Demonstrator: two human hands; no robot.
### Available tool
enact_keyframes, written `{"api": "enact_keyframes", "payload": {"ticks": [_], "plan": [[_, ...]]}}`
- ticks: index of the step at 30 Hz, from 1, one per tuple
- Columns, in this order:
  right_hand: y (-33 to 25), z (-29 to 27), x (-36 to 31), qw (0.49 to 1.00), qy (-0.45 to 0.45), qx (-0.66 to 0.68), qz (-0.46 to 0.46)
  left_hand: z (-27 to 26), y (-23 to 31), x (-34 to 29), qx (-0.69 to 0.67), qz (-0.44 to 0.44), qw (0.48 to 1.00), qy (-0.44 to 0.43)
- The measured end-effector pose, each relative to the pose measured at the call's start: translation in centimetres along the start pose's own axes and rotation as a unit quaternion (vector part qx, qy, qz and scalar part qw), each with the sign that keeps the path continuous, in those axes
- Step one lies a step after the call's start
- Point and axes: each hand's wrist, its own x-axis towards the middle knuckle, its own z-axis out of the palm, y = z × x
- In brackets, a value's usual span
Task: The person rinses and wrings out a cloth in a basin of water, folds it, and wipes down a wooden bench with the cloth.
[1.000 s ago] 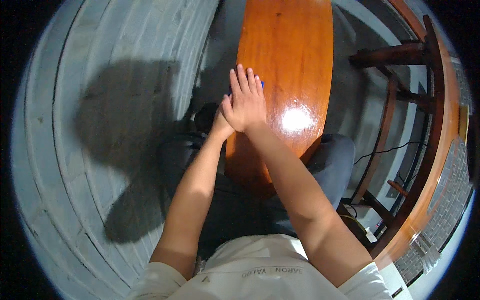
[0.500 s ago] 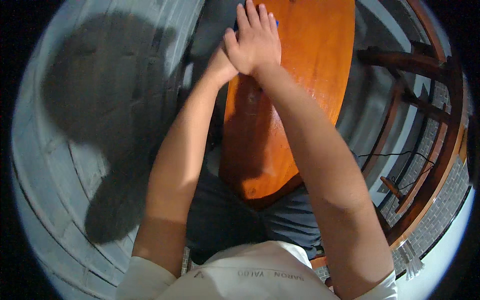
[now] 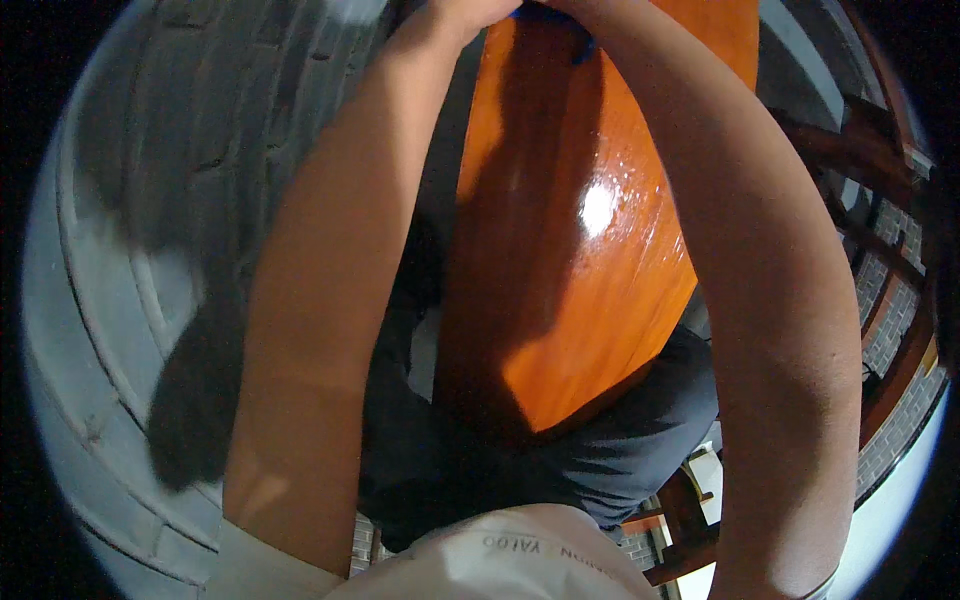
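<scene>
Both my arms stretch forward over a glossy orange-brown wooden board [image 3: 520, 200]. At the top edge, part of my left hand [image 3: 482, 10] shows beside the board's left edge, its fingers cut off or hidden. Only the wrist end of my right hand [image 3: 578, 6] comes into view there, so its fingers are out of sight. Between the hands lies a blue thing [image 3: 540, 12], soft-looking and mostly hidden, with a thin blue strip [image 3: 586, 50] hanging onto the board. How either hand holds it does not show.
The board's near end meets my dark trousers [image 3: 600, 435]. To the left runs grey plank-like flooring [image 3: 130, 330] with my shadow on it. Dark wooden furniture rails [image 3: 850, 160] stand at the right, above small grey brick-pattern tiles [image 3: 900, 395].
My hands, stacked over the blue thing with the right on top, have moved forward to the top edge and come apart at the wrists. The view has shifted; a bright glare now shows on the board.
</scene>
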Motion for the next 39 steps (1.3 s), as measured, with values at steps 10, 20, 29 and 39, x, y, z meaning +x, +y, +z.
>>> {"api": "enact_keyframes", "payload": {"ticks": [10,20,29,39], "plan": [[-1.4,-3.3,3.7,0.999,-0.022,-0.039,-0.029,-3.0,3.1,2.6,0.043,0.022,0.998,0.047],[-0.6,-2.8,2.0,0.998,0.037,-0.026,-0.039,-2.3,3.3,2.3,0.155,-0.07,0.981,0.093],[1.4,-3.6,-10.3,0.999,0.042,-0.001,-0.006,5.3,6.3,-7.5,0.072,-0.116,0.991,0.004],[-0.7,-2.1,-25.9,0.999,-0.004,0.033,-0.001,10.6,6.9,-23.1,0.107,-0.176,0.979,0.006]]}}
